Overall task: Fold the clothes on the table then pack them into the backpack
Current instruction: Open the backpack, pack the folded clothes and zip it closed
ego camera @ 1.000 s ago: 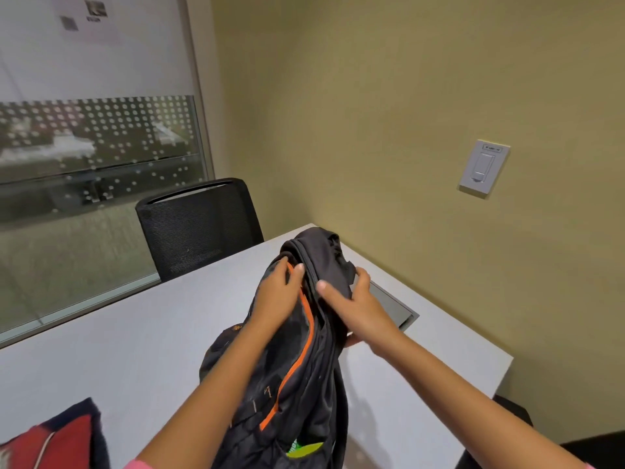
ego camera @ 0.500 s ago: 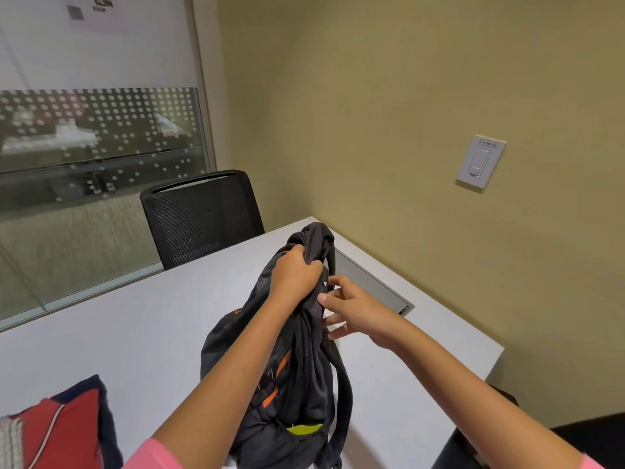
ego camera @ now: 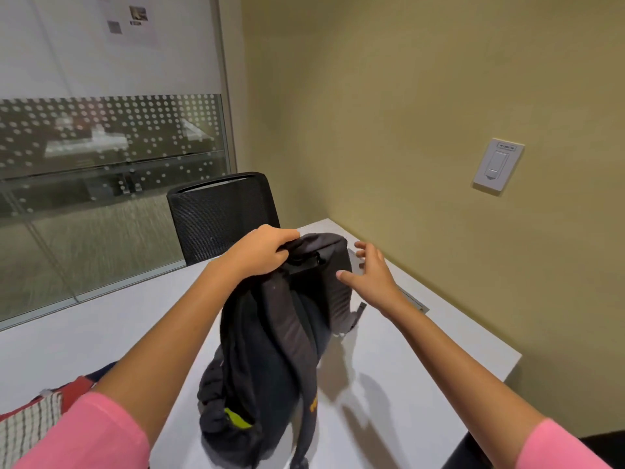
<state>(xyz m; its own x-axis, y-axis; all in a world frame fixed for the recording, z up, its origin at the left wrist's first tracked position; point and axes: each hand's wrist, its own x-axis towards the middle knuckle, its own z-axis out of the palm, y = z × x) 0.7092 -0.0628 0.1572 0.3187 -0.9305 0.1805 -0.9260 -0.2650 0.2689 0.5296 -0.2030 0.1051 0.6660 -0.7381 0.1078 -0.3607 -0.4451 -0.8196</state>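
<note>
Partly cropped, the backpack (ego camera: pixel 270 340) hangs from the gripping left hand (ego camera: pixel 260 252) — right hand (ego camera: pixel 372 275) spread, thumb touching it.

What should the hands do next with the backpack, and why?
Probably turn the backpack around to find its zipper. The left hand grips its top, the open right hand is beside it, and only the strap side faces us, while the clothes wait.

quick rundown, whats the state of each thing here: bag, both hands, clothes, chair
backpack: upright on the table, straps facing the camera
left hand: grips the backpack's top
right hand: open, fingers spread beside the backpack's upper right side
clothes: lying at the table's near left edge, not packed
chair: empty, at the table's far side
</note>
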